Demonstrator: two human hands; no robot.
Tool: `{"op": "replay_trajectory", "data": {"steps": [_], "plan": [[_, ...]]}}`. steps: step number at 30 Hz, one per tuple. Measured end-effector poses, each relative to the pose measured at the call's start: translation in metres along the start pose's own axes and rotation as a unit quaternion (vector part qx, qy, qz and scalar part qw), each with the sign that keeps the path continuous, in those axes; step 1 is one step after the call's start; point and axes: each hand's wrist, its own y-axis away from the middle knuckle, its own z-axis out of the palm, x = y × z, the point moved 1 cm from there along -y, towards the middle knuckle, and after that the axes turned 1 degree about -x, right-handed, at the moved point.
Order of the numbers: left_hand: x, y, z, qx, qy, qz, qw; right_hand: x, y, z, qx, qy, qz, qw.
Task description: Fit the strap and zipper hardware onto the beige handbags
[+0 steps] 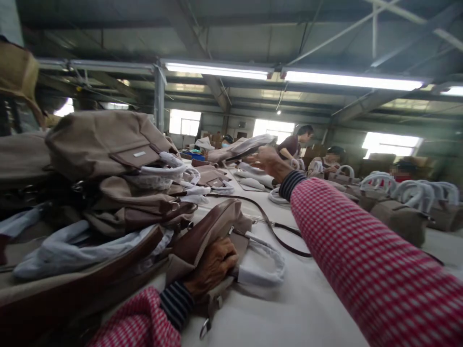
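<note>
My left hand [216, 264], low in the middle, has its fingers curled on a taupe handbag [202, 231] with brown trim. That bag lies tilted on its side against a pile. White wrapping covers its handle [265, 265], which loops out over the table. My right arm stretches far forward, and the right hand [272, 163] shows fingers extended and apart, slightly blurred. Just beyond those fingers is another taupe bag [235, 150] with a pale wrapped part, raised at an angle. A dark brown strap [265, 217] curves across the white table below the right forearm.
Handbags are heaped on the left, a large one [104, 142] on top. Several more bags with wrapped handles [415, 193] stand in rows at right. White tabletop [282, 308] shows in front. Co-workers, including one in a dark top [291, 147], are farther back.
</note>
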Motion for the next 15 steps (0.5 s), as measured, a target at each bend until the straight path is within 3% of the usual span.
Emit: {"op": "replay_trajectory", "data": {"steps": [3, 5, 10, 12, 15], "plan": [[0.000, 0.001, -0.002, -0.008, 0.030, -0.003, 1.000, 0.048, 0.002, 0.043, -0.056, -0.029, 0.064, 0.996], [0.004, 0.001, -0.003, -0.020, 0.038, -0.007, 0.999, 0.081, 0.025, 0.053, -0.085, -0.029, 0.096, 0.991], [0.013, 0.000, -0.007, -0.046, 0.038, -0.028, 0.998, 0.140, 0.116, 0.021, -0.097, 0.021, 0.153, 0.983], [0.011, 0.000, -0.010, -0.053, 0.030, -0.037, 0.997, 0.149, 0.153, 0.011, -0.089, 0.044, 0.162, 0.982], [0.002, 0.004, -0.010, -0.066, 0.015, -0.032, 0.997, 0.148, 0.202, 0.015, -0.062, 0.074, 0.159, 0.983]]}}
